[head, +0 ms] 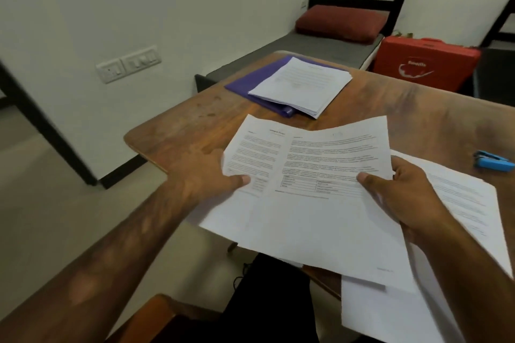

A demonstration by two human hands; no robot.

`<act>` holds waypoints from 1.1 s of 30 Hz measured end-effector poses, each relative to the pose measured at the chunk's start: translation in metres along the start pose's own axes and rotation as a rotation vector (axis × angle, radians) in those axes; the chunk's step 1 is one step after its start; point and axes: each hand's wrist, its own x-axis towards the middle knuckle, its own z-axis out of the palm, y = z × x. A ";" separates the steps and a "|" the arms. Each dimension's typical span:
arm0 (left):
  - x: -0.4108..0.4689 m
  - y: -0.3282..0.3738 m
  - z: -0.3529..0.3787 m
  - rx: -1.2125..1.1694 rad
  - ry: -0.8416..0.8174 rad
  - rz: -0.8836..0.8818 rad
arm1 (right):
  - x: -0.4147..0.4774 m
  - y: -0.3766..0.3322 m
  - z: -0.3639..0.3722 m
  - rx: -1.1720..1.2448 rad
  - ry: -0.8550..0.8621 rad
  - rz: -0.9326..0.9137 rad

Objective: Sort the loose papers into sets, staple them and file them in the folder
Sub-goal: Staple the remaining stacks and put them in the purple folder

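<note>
Both hands clamped on fanned sheets above the table edge, left hand [206, 175] pinching one page, right hand [401, 192] another; risk: overlapping pages slip and mix with the loose sheets [459, 217] beneath

Wooden table [195, 131], purple folder [250, 78] at far edge, blue stapler [493, 162] right, loose sheets [462, 200] near edge
</note>
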 end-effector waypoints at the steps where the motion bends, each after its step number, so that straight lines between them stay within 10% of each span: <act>1: -0.002 0.000 0.002 -0.033 0.014 -0.001 | 0.000 0.001 0.007 -0.023 -0.009 -0.005; 14: 0.001 0.005 -0.022 -0.572 -0.155 -0.185 | -0.010 0.003 0.035 -0.099 0.038 -0.022; 26: 0.008 -0.068 -0.068 -1.145 0.262 -0.147 | 0.027 -0.007 0.039 -0.147 0.156 -0.012; 33: 0.005 -0.074 -0.075 -1.382 0.118 -0.106 | 0.035 -0.012 0.054 -0.120 0.094 -0.035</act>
